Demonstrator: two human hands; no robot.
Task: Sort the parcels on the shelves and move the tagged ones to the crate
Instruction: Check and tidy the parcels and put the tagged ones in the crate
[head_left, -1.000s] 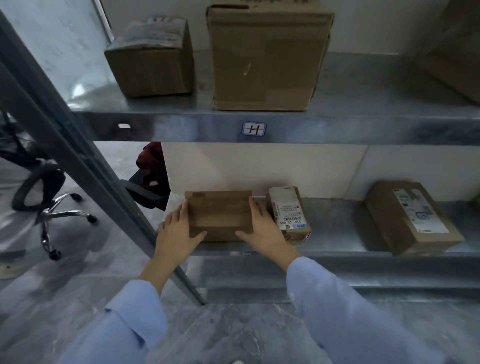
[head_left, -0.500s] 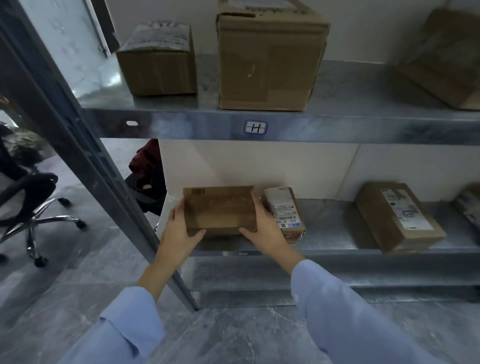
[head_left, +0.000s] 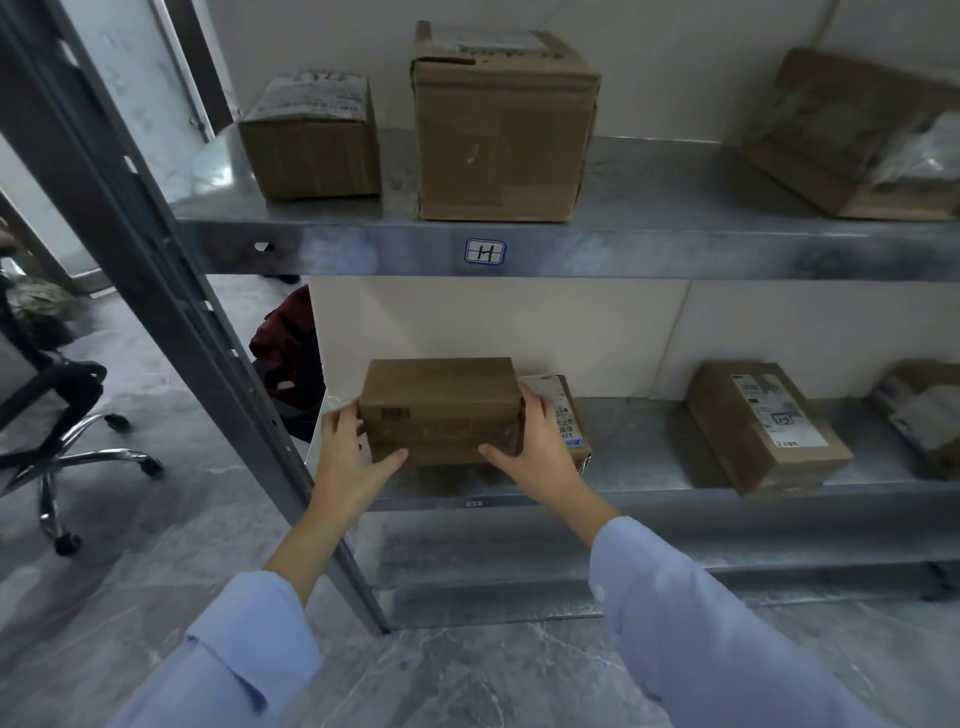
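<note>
A small brown cardboard parcel (head_left: 439, 408) with a barcode on its front is held at the left end of the lower shelf (head_left: 649, 493). My left hand (head_left: 350, 460) grips its left end and my right hand (head_left: 537, 452) grips its right end, thumbs under the front. Just behind my right hand lies a narrow parcel with a white label (head_left: 563, 415). Further right on the same shelf lies a labelled brown parcel (head_left: 763, 423), and another (head_left: 922, 415) at the frame edge. No crate is in view.
The upper shelf (head_left: 571, 252), marked H, carries a small box (head_left: 311, 137), a tall box (head_left: 501, 130) and a wrapped box (head_left: 857, 135). A slanted grey upright (head_left: 171, 291) stands left of my hands. An office chair (head_left: 62, 415) is on the marble floor at left.
Both hands have tipped and raised the small parcel, so its barcoded side now faces me. The view has shifted left and closer to the shelves.
</note>
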